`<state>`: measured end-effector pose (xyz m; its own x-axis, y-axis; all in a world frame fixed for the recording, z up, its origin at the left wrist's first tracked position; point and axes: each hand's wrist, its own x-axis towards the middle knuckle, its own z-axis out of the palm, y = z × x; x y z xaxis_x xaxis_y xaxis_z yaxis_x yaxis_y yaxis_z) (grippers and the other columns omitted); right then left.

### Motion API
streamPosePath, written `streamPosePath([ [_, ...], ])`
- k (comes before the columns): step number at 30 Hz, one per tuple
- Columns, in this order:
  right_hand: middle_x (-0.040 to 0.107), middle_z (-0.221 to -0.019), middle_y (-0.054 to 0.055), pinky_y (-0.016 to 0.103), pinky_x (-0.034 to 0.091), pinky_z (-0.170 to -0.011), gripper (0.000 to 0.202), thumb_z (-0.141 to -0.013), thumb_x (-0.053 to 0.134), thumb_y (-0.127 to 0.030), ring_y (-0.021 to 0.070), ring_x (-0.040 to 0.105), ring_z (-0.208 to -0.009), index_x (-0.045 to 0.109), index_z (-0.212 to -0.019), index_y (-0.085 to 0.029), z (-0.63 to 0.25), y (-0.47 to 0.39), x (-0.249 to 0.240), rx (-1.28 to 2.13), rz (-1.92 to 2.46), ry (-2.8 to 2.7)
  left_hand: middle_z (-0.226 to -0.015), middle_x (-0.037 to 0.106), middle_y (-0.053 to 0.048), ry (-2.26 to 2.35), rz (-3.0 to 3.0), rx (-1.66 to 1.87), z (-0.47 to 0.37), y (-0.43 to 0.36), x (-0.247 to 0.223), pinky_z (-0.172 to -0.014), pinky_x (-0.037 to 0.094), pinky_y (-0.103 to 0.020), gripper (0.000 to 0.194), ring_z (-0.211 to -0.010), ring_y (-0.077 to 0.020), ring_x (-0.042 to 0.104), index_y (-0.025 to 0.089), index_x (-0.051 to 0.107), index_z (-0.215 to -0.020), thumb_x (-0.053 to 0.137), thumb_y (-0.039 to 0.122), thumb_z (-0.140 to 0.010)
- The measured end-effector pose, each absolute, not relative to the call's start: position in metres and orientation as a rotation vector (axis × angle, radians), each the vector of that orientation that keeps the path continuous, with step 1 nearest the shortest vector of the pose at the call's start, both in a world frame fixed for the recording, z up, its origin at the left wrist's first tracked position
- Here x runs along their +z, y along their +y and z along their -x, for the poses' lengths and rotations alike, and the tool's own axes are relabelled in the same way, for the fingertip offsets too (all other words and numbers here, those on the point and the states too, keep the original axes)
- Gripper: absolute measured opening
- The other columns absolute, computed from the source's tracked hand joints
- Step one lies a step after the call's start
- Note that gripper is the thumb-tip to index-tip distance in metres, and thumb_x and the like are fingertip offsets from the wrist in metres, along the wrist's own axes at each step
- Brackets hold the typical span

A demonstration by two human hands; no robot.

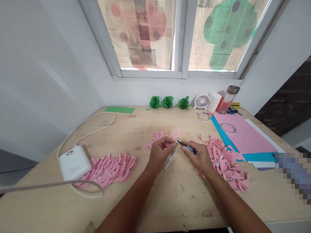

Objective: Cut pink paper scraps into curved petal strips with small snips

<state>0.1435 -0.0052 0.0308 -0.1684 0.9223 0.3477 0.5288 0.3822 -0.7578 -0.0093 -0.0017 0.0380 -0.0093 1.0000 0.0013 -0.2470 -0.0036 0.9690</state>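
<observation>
My left hand (162, 149) is closed, its thumb and forefinger pinched together. A thin white ring, apparently a roll of tape (168, 163), hangs below its fingers. My right hand (198, 157) is closed around a slim black tool with a blue part (190, 148); its exact kind is unclear. The tool's tip meets a small white bit at my left fingertips. Just beyond the left hand lie small pink paper pieces (156, 137) and a pale pink strip (178, 133). Right of my right hand is a heap of pink paper scraps (224, 161).
Wavy pink paper strips (111, 168) lie at left beside a white power bank (74, 163) with a cable. Green paper flowers (167, 102), a small fan (201, 101) and a glass bottle (228, 100) stand at the back. Pink sheets (247, 139) lie at right.
</observation>
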Motion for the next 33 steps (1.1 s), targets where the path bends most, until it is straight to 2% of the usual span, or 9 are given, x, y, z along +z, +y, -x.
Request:
streamPosePath([
  [17,0.049,-0.052,-0.003,0.019,0.028,-0.047,0.034,-0.082,0.048,-0.042,0.0082,0.044,-0.048,0.063,-0.068,-0.015,-0.147,-0.004,0.030,0.428,1.327,-1.831,-0.045,0.047,0.005,1.066,-1.067,1.302,0.011,0.001,0.036,-0.042,0.028,-0.017,0.017,-0.043,-0.0054,0.039,0.013,0.060,-0.065,0.070,0.027,-0.061],
  [21,0.052,-0.053,-0.002,0.020,0.030,-0.048,0.030,-0.081,0.049,-0.042,0.0092,0.045,-0.049,0.064,-0.073,-0.016,-0.148,-0.003,0.030,0.380,1.329,-1.855,-0.049,0.050,0.004,1.067,-1.017,1.341,0.010,0.002,0.035,-0.045,0.033,-0.018,0.019,-0.045,-0.0066,0.043,0.013,0.059,-0.064,0.070,0.028,-0.060],
  [27,0.057,-0.059,-0.001,0.020,0.032,-0.050,0.028,-0.079,0.052,-0.044,0.0100,0.048,-0.051,0.063,-0.078,-0.018,-0.145,-0.005,0.029,0.333,1.329,-1.912,-0.066,0.060,-0.001,1.007,-0.995,1.392,0.012,0.006,0.029,-0.060,0.042,-0.022,0.020,-0.062,-0.0114,0.054,0.013,0.062,-0.074,0.070,0.027,-0.061],
  [33,0.057,-0.058,-0.001,0.021,0.031,-0.050,0.030,-0.079,0.051,-0.045,0.0104,0.049,-0.051,0.062,-0.078,-0.018,-0.145,-0.005,0.028,0.260,1.333,-1.949,-0.068,0.062,-0.001,0.948,-0.973,1.381,0.013,0.005,0.028,-0.060,0.043,-0.021,0.018,-0.060,-0.0097,0.053,0.014,0.064,-0.078,0.069,0.023,-0.063],
])
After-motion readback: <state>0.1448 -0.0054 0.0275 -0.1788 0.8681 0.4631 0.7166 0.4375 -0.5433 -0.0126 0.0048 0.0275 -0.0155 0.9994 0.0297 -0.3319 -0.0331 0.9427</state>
